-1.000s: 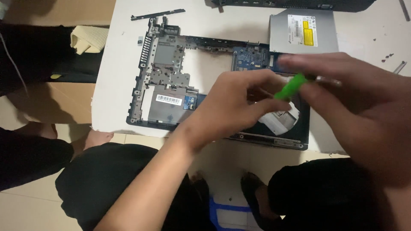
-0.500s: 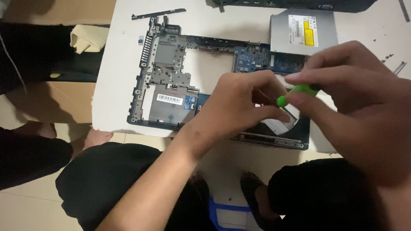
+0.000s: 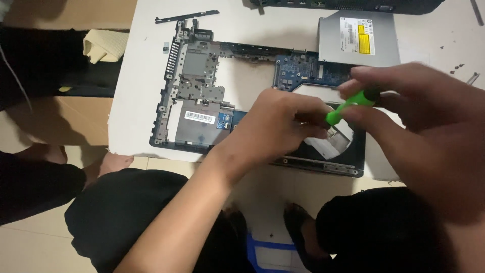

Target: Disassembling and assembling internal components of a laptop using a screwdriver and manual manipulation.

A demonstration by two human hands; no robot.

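Our right hand pinches the green-handled screwdriver over the laptop base chassis, at its four o'clock corner. Our left hand rests curled beside the tip; we cannot tell whether it grips anything. The optical drive lies at one o'clock.

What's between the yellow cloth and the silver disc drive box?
In the head view, the stripped laptop base lies on the white table between the yellow cloth and silver drive.
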